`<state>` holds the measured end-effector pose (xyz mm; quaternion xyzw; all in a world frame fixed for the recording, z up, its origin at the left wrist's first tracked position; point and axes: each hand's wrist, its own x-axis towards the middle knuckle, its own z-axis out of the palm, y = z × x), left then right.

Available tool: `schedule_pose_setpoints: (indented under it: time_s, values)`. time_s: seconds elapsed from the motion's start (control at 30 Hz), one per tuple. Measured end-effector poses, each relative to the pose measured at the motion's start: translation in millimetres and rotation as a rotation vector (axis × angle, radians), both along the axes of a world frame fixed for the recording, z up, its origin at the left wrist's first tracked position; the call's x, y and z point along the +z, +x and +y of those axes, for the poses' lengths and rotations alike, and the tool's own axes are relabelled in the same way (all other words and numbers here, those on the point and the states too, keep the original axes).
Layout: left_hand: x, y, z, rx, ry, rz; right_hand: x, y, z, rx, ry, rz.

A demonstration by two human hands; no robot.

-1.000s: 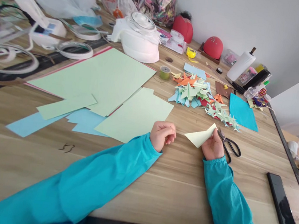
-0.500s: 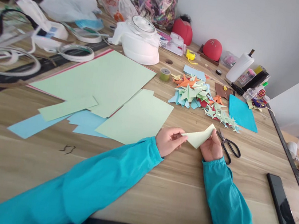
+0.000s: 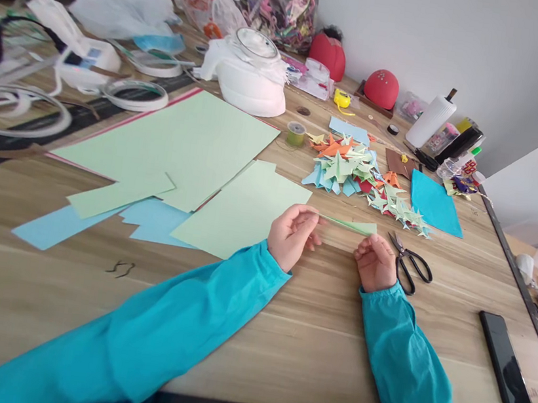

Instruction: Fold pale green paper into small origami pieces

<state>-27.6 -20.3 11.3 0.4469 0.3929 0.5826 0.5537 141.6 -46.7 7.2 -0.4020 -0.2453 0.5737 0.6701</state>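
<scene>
A small folded piece of pale green paper [image 3: 351,225] stretches between my two hands above the table, seen nearly edge-on as a thin wedge. My left hand [image 3: 291,236] pinches its narrow left end. At the wider right end, my right hand [image 3: 376,262] grips it between thumb and fingers. Just right of that hand lie black-handled scissors [image 3: 412,263], blades partly apart. Behind the paper sits a heap of folded paper stars [image 3: 346,165] in green, blue and orange. Close to my left hand lies a large light green sheet [image 3: 248,212].
Green card [image 3: 173,136], a green strip [image 3: 121,195] and blue paper [image 3: 55,226] cover the left side. A phone [image 3: 505,361] lies at right. Farther back are a thread spool [image 3: 296,134], a turquoise sheet [image 3: 436,204], a white bottle [image 3: 431,122] and red pincushions [image 3: 381,89].
The paper has turned from showing a broad face to nearly edge-on. My left hand has shifted slightly left and up, and the hands are a little farther apart.
</scene>
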Motion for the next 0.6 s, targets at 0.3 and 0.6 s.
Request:
schedule_pose_setpoints:
  time_s: [0.3, 0.6]
  values:
    - [2.6, 3, 1, -0.079, -0.075, -0.153, -14.1, -6, -2, -0.114, 0.089, -0.324]
    - [-2.4, 6, -3, -0.106, 0.088, -0.115, -12.5, -9, -4, -0.130, 0.197, -0.587]
